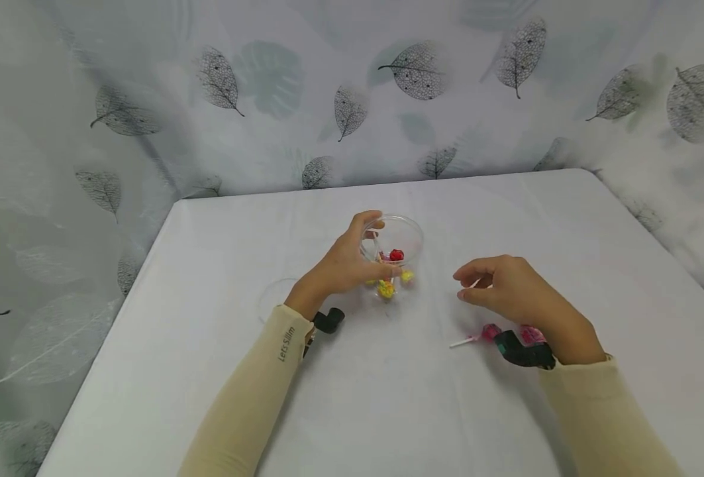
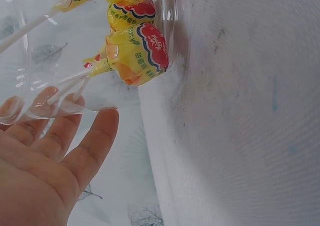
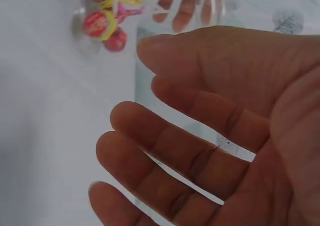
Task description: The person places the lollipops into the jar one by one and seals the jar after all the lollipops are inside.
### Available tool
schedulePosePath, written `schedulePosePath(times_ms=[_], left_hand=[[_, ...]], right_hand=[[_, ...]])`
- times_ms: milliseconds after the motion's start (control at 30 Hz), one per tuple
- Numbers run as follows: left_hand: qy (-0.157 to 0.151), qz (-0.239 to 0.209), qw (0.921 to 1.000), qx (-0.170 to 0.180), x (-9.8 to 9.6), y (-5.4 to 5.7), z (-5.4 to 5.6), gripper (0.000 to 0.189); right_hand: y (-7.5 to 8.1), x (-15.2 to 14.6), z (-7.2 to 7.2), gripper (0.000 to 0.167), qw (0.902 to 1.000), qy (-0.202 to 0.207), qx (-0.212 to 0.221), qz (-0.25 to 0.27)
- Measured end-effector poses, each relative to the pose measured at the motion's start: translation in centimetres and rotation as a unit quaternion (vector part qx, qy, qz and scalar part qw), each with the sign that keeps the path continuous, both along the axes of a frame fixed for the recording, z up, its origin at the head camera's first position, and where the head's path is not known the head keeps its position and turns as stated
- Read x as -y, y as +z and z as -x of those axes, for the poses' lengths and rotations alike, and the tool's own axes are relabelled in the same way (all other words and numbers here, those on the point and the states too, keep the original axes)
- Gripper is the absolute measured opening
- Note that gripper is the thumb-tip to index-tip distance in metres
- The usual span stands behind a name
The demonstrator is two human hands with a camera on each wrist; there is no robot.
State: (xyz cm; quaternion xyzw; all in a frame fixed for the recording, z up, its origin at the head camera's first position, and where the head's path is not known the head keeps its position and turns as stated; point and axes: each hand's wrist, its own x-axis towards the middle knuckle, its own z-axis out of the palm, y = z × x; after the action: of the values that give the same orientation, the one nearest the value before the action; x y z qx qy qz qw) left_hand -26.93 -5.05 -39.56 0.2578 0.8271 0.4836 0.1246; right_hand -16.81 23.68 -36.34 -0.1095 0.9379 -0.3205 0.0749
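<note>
My left hand point(image 1: 350, 262) grips a clear plastic jar point(image 1: 412, 232) from its left side, thumb and fingers spread around the wall. Inside the jar, yellow-wrapped lollipops point(image 2: 137, 55) rest with their heads at the bottom and white sticks pointing up; a red lollipop point(image 1: 396, 254) shows among them. Relaxed and holding nothing, my right hand point(image 1: 509, 286) hovers to the right of the jar, its fingers slightly bent and apart in the right wrist view. Below it on the table lies a pink lollipop point(image 1: 491, 332), with another pink one point(image 1: 532, 335) partly hidden behind the wrist camera.
A clear round lid point(image 1: 266, 296) lies on the white table point(image 1: 375, 397), partly behind my left wrist. Leaf-patterned curtains point(image 1: 304, 86) hang along the back and sides of the table.
</note>
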Motion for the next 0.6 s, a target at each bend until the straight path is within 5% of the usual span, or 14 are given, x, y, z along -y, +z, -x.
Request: schedulePosePath(times_ms=[300, 600], left_hand=[[0.003, 0.002, 1.0000, 0.006, 0.0, 0.0, 0.1, 0.105], [0.001, -0.001, 1.0000, -0.001, -0.1, 0.0, 0.0, 0.103]], right_hand=[[-0.7, -0.6, -1.3, 0.024, 0.9923, 0.048, 0.102, -0.052], [-1.5, 0.2, -1.7, 0.018, 0.9863, 0.079, 0.102, -0.103]])
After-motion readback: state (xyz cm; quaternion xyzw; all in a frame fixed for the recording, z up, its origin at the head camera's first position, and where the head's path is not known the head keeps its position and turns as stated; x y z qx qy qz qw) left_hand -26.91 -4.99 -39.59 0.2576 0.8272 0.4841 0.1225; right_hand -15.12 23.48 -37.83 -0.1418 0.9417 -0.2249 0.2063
